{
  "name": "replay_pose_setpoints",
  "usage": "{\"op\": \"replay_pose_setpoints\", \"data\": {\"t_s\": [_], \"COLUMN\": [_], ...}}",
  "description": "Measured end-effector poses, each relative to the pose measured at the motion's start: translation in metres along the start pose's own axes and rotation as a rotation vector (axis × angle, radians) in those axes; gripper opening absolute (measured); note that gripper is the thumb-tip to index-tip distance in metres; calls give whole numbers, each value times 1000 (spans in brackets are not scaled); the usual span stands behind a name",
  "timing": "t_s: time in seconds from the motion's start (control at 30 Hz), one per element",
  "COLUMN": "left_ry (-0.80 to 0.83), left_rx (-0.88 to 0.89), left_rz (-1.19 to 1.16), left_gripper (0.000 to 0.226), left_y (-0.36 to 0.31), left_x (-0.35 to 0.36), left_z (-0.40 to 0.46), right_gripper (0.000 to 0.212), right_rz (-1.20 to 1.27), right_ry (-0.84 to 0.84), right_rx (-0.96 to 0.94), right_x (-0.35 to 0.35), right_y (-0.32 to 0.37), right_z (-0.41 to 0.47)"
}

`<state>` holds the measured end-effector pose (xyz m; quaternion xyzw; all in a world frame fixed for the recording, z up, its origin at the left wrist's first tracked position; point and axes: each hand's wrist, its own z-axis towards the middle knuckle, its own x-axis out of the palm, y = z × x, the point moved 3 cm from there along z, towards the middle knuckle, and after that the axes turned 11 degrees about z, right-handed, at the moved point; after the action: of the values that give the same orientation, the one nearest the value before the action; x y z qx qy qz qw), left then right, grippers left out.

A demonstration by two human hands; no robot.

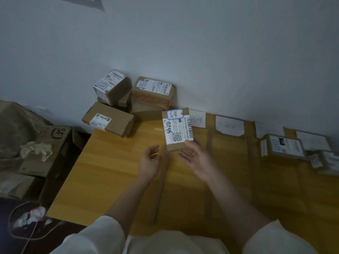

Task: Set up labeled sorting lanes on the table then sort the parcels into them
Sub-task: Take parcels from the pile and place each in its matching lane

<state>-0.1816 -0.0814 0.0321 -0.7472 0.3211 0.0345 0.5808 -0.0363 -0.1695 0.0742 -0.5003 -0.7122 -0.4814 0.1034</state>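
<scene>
Hands are reaching out over the table (113,162), both arms stretching forward from pale sleeves (102,235). The right hand (197,156) is holding a small parcel (177,129) from below, with the thumb lying on the front near the bottom edge and the fingers going under it. The palm is turning up and to the left. The parcel is tilting up so its white label (178,131) is facing the camera. The label is showing a barcode, a square code and some black writing, and a blue-edged sticker (174,114) is sitting at the top. The left hand (149,159) is hanging just beside the parcel, not touching it. Its fingers are loosely curling with nothing in them, and its palm is facing right.

More parcels are piling up at the far left corner by the wall (183,43): a flat box (108,119) in front, and taller boxes (152,92) stacking behind it. Along the wall, paper slips (229,125) are lying in a row, and brown strips (209,143) are running down the table between them. Some parcels (284,145) are already lying on the far right. Beside the table on the left, a big carton (49,149) is standing with crumpled plastic (36,149) on top.
</scene>
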Motion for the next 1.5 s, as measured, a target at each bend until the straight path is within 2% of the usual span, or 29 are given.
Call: {"op": "replay_pose_setpoints", "data": {"t_s": [0.07, 0.2, 0.37, 0.5, 0.7, 0.77, 1.13, 1.5], "left_ry": [62, 176, 256, 331, 472, 523, 654, 696], "left_rx": [-2, 2, 27, 64, 114, 129, 12, -61], "left_rz": [53, 201, 354, 466, 651, 716, 907, 961], "left_gripper": [26, 26, 30, 33, 41, 45, 59, 65], "left_y": [-5, -8, -26, -40, -53, -57, -58, -51], "left_x": [23, 77, 148, 199, 259, 275, 331, 338], "left_z": [-8, -26, -58, -80, -103, -110, -133, -137], "right_gripper": [58, 37, 53, 40, 53, 50, 62, 67], "right_rz": [10, 70, 162, 274, 391, 407, 404, 455], "right_ry": [-75, -245, -399, -488, -648, -685, -925, -962], "right_rx": [4, 23, -26, -98, -174, -205, -306, -304], "right_x": [-30, -96, -186, -246, -325, -347, -447, -488], "right_y": [9, 29, 65, 94, 124, 134, 192, 218], "right_z": [-13, -42, -82, -113, -148, -158, -190, -183]}}
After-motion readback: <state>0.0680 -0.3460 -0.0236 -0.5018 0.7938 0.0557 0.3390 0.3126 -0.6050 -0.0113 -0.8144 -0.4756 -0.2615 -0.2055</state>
